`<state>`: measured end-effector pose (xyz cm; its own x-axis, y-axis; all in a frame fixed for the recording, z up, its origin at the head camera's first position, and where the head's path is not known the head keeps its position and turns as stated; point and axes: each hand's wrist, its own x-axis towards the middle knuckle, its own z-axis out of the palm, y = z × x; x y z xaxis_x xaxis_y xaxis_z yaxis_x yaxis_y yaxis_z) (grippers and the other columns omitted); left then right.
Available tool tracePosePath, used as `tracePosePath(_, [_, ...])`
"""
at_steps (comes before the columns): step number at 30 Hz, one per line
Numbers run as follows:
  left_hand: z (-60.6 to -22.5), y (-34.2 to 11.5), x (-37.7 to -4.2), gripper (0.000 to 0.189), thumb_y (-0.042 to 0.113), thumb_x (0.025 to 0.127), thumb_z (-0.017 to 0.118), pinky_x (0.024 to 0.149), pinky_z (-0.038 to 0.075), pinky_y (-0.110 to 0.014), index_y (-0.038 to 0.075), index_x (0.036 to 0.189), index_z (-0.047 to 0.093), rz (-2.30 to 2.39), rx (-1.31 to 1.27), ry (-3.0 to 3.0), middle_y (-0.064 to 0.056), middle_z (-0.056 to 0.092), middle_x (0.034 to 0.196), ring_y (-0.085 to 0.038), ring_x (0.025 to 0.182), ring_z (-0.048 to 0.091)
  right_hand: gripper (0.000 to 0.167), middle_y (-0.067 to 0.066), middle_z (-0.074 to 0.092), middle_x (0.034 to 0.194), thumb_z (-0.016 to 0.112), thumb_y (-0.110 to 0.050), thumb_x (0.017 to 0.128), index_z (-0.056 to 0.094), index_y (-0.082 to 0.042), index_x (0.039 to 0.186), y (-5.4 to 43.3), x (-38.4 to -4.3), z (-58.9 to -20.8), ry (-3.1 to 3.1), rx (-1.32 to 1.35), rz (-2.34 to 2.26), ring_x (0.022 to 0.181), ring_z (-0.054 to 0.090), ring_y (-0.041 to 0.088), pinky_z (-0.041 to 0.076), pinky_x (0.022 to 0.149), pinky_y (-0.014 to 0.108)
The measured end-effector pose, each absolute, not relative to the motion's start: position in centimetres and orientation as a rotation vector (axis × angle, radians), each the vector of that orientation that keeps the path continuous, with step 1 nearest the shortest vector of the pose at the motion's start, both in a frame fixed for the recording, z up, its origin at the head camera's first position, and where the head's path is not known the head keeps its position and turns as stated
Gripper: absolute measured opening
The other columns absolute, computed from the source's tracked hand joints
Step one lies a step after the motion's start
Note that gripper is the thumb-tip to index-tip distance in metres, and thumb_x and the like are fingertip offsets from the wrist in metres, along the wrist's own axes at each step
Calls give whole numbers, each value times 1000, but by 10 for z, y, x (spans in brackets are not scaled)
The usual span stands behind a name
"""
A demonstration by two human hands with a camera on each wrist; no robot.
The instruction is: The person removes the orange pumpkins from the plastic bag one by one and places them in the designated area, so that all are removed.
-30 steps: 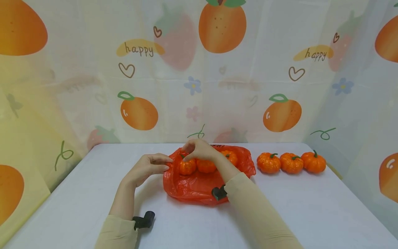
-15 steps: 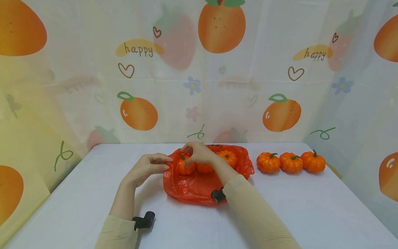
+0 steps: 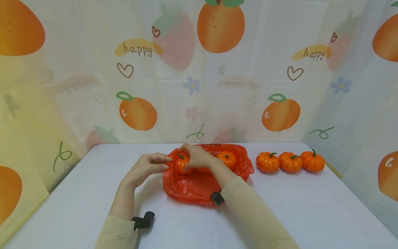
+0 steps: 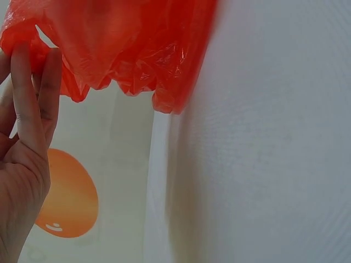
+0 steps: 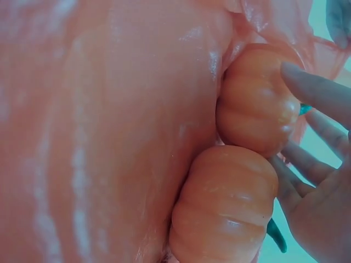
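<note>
A red plastic bag (image 3: 196, 188) lies with its mouth toward me and three small orange pumpkins inside. My left hand (image 3: 147, 169) pinches the bag's left edge; in the left wrist view, its fingers (image 4: 24, 82) meet the crumpled film. My right hand (image 3: 197, 157) reaches into the bag and grips the leftmost pumpkin (image 3: 182, 165), thumb in front, fingers behind. In the right wrist view, the thumb tip lies on this pumpkin (image 5: 255, 98), beside the middle pumpkin (image 5: 225, 203). The right pumpkin (image 3: 227, 159) shows past my wrist; the middle one is mostly hidden in the head view.
Three more pumpkins stand in a row to the right of the bag: a left one (image 3: 267, 162), a middle one (image 3: 290, 162) and a right one (image 3: 312, 161). A white cloth covers the table (image 3: 93, 190). Behind it hangs a fruit-print curtain (image 3: 174, 110).
My right hand has moved slightly left and down around the leftmost pumpkin, which has shifted a little left. The left hand keeps its place at the bag's edge.
</note>
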<state>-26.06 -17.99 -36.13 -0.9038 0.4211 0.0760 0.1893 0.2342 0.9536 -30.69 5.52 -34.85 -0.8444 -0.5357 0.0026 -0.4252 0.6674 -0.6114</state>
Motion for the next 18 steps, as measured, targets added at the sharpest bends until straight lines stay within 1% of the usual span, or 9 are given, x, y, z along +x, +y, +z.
tracePosePath(7, [-361, -180, -261, 35, 10, 91, 64, 89, 56, -25, -3, 124, 64, 1741, 583, 2304, 10, 70, 107, -9, 97, 70, 73, -3, 61, 131, 85, -20, 75, 48, -22, 137, 53, -304, -349, 2744, -797, -832, 112, 58, 16, 51, 103, 36])
tracePosePath(14, [-362, -180, -261, 36, 10, 91, 64, 89, 56, -25, -4, 124, 63, 1747, 579, 2298, 12, 71, 104, -9, 96, 70, 76, -3, 59, 134, 85, -25, 76, 45, -25, 140, 51, -304, -353, 2818, -802, -699, 117, 57, 17, 49, 106, 40])
tracePosePath(18, [-363, -180, -261, 36, 11, 91, 63, 89, 56, -25, -4, 124, 64, 1743, 566, 2310, 12, 71, 104, -9, 96, 70, 76, -2, 60, 132, 85, -25, 76, 44, -23, 140, 51, -305, -353, 2808, -803, -687, 114, 57, 17, 51, 103, 40])
